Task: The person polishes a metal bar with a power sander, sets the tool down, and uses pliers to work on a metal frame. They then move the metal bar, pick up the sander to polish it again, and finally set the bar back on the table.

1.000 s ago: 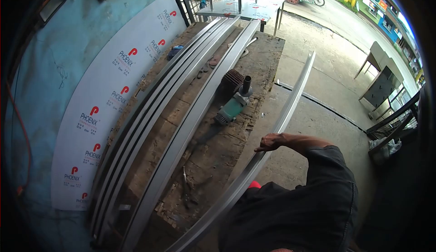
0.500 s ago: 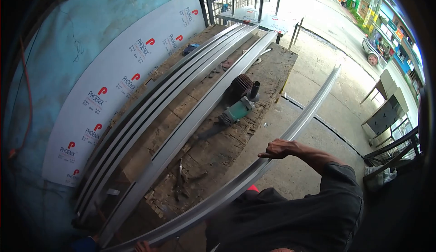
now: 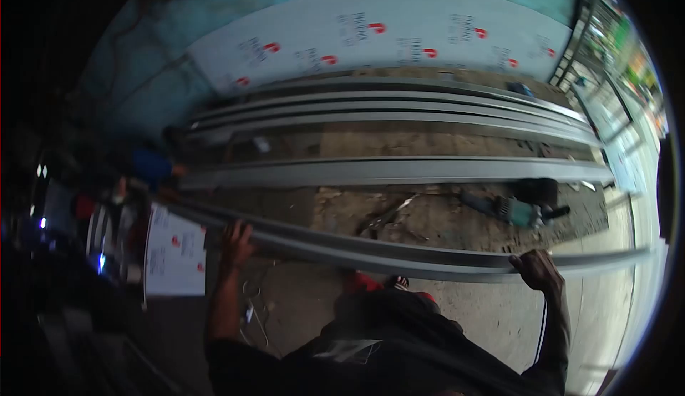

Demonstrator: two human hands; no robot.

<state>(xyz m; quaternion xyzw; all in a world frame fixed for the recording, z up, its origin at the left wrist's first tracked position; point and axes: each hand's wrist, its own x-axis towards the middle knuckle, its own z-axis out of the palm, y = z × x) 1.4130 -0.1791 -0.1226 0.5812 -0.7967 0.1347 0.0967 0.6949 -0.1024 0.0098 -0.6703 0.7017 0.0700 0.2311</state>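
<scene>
A long grey metal channel (image 3: 399, 257) is held roughly level in front of my body, along the near side of the wooden work table (image 3: 342, 207). My left hand (image 3: 237, 245) is closed around its left part. Farther right, my right hand (image 3: 540, 271) grips the same channel, thumb on top. Behind it on the table lie a wide metal channel (image 3: 399, 171), a green angle grinder (image 3: 519, 212) and a plier-like tool (image 3: 389, 214), blurred by motion.
Several more metal channels (image 3: 385, 115) lie along the table's far side. A white printed sheet (image 3: 399, 32) leans on the blue wall. A blue sleeve (image 3: 151, 164) of another person shows at the left. A smaller printed panel (image 3: 175, 253) stands at lower left.
My view has swung left, so the channel and table now run across the picture. My left hand has come fully into view; both hands remain on the channel.
</scene>
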